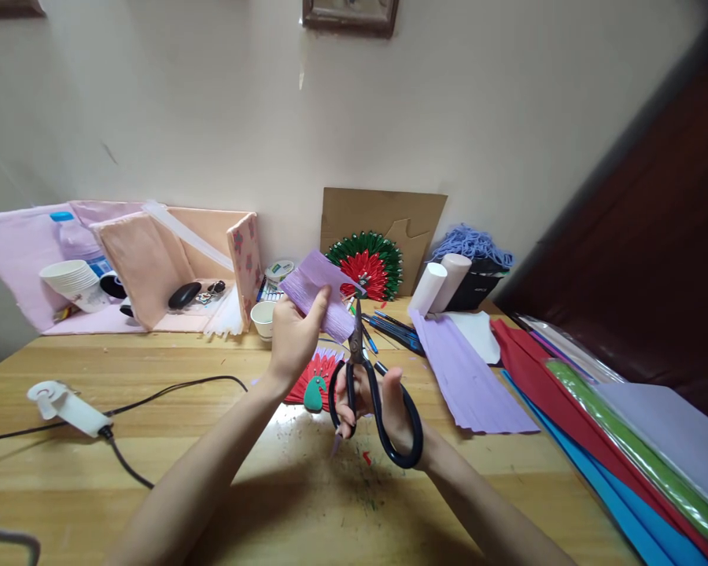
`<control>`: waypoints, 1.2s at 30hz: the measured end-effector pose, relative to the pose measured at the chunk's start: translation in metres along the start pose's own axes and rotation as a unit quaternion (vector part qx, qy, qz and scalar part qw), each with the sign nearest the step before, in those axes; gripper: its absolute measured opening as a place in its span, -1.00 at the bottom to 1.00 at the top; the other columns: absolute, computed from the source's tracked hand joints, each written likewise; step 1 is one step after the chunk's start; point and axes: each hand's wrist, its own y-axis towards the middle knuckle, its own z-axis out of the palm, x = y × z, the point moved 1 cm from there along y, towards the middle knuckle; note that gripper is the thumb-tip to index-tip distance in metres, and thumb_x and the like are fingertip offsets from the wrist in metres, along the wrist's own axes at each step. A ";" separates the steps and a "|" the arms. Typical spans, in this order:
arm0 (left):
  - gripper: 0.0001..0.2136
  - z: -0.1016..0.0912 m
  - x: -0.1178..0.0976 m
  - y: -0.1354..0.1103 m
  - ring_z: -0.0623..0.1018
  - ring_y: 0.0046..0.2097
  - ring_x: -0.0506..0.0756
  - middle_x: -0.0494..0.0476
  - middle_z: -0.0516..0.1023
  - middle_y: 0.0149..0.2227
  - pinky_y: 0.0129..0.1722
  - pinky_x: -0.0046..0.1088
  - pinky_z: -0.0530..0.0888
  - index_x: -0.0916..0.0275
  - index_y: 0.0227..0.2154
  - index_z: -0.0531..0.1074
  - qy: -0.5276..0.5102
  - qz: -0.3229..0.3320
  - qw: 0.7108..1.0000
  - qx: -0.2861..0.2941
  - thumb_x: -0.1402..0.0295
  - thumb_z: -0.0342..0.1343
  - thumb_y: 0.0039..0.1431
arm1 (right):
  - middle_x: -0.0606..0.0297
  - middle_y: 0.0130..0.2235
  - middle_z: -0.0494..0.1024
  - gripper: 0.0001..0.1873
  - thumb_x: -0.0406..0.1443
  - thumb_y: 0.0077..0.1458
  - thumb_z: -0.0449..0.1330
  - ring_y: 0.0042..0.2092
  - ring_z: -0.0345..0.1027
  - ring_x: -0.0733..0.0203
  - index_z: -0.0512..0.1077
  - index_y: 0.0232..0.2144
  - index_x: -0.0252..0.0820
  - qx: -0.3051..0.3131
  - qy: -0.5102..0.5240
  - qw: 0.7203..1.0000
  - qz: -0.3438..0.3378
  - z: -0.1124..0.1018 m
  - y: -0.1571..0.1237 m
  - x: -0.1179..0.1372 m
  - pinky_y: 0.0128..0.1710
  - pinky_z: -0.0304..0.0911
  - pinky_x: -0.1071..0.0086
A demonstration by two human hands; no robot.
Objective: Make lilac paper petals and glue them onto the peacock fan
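Observation:
My left hand (295, 334) grips a folded piece of purple crepe paper (312, 283), thumb on its near face. In my right hand (383, 401) are black-handled scissors (357, 346), fingers through the loops. Their blades point up at the right edge of the paper, where a narrow strip stands away from it. A small purple scrap (337, 442) hangs by the right fingers. Behind and below the hands lies a red paper fan with a green bird-shaped piece (315, 394), partly hidden by my left wrist and the scissors.
A cardboard sheet (383, 208) with a green and red fan (369, 267) leans on the wall. Purple crepe paper (472, 377) and coloured sheets (590, 424) lie right. A power strip (71, 407) with cables, a paper cup (263, 318) and a pink fabric box (147, 267) are left.

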 end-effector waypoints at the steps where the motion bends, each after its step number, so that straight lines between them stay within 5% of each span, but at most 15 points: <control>1: -0.73 0.000 0.000 0.000 0.43 -0.51 -0.01 0.07 0.48 -0.54 -0.50 -0.56 0.36 0.34 -0.49 0.46 -0.001 0.002 1.000 0.000 0.18 0.11 0.02 | 0.37 -0.57 0.29 -0.13 0.38 -0.26 -0.24 -0.54 0.28 0.26 0.26 -0.27 -0.19 -0.010 -0.007 1.000 -0.004 0.001 0.000 -0.001 -0.50 0.21 0.37; 18: -0.69 -0.011 0.006 0.016 0.51 -0.39 0.03 0.16 0.57 -0.35 -0.46 -0.54 0.41 0.36 -0.35 0.46 -0.030 -0.024 0.998 0.053 0.16 0.13 0.00 | 0.55 -0.73 0.10 -0.27 0.36 -0.28 -0.11 -0.75 0.02 0.47 0.15 -0.50 -0.19 -0.062 -0.129 0.990 0.012 -0.001 0.000 0.005 -0.77 0.01 0.58; 36: -0.70 -0.010 0.002 0.012 0.44 -0.45 -0.01 0.13 0.51 -0.40 -0.53 -0.56 0.35 0.33 -0.35 0.41 0.016 -0.006 0.991 0.133 0.14 0.09 0.03 | 0.45 -0.61 0.19 -0.21 0.35 -0.19 -0.25 -0.61 0.14 0.38 0.21 -0.37 -0.21 0.017 -0.068 0.997 -0.014 -0.004 -0.002 0.001 -0.56 0.19 0.42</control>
